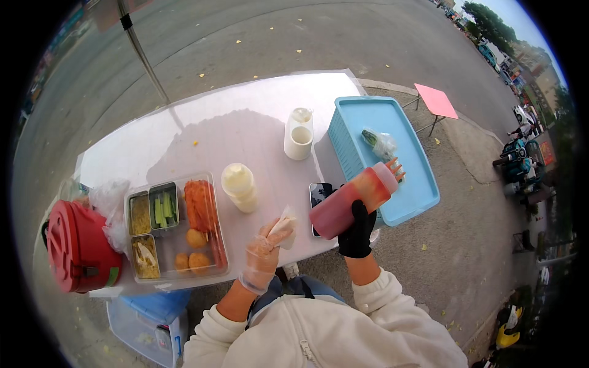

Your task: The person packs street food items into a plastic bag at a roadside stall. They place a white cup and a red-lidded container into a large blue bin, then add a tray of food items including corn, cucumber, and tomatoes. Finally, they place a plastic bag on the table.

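Observation:
My left hand (263, 250), in a clear plastic glove, pinches a crumpled white tissue (286, 227) at the table's near edge. In a black glove, my right hand (358, 232) grips a squeeze bottle of red sauce (338, 207). The bottle lies tilted in the air, its several orange nozzles (398, 170) pointing up and right towards a blue basket's lid. Partly hidden behind the bottle, a smartphone (320, 192) rests on the table. A squeeze bottle of pale sauce (240, 188) stands left of my hands. Beside it, a clear tray (172, 273) holds skewers, round fried pieces, cucumber sticks and shredded food.
A lidded blue basket (416, 202) carries a plastic-wrapped green vegetable (382, 143). White cup holders (299, 135) stand farther back on the white-covered table (221, 110). At the left are a red insulated pot (83, 248) and plastic bags (110, 202). A clear bin (138, 331) sits below.

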Motion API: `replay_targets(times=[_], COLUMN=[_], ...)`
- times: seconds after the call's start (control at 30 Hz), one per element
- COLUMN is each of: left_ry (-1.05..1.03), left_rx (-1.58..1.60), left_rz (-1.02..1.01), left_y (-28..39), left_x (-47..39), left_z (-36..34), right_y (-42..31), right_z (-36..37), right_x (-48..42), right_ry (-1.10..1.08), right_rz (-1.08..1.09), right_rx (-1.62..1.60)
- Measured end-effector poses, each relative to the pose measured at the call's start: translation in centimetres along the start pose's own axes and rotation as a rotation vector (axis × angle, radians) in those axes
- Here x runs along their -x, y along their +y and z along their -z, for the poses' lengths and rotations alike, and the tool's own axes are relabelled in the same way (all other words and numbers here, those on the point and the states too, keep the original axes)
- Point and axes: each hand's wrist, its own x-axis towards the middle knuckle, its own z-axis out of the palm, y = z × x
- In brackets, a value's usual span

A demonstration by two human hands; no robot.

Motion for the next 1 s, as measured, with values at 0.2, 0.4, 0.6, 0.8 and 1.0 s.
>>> replay_targets(times=[0.2, 0.4, 0.6, 0.8, 1.0], left_ry=[-0.006, 0.052, 0.224, 0.055, -0.182], left_rx=[-0.187, -0.038, 1.340, 1.486, 1.409], left_rz=[-0.131, 0.091, 0.306, 0.362, 0.135], left_y=[5.0, 4.0, 7.0, 4.6, 7.8], left_x=[-0.8, 0.1, -0.5, -1.9, -1.4], left_z=[0.8, 0.7, 1.1, -1.2, -1.1], right_y=[-1.0, -1.9, -2.9, -1.5, -3.6], right_z=[-2.2, -4.5, -4.6, -5.3, -7.0], right_x=[-0.6, -0.1, 0.4, 2.7, 4.0], right_ry=[-0.158, -0.256, -0.187, -0.192, -0.126], right_rz=[-0.094, 0.049, 0.031, 0.077, 0.394], right_rx=[0.002, 0.037, -0.182, -0.094, 0.906])
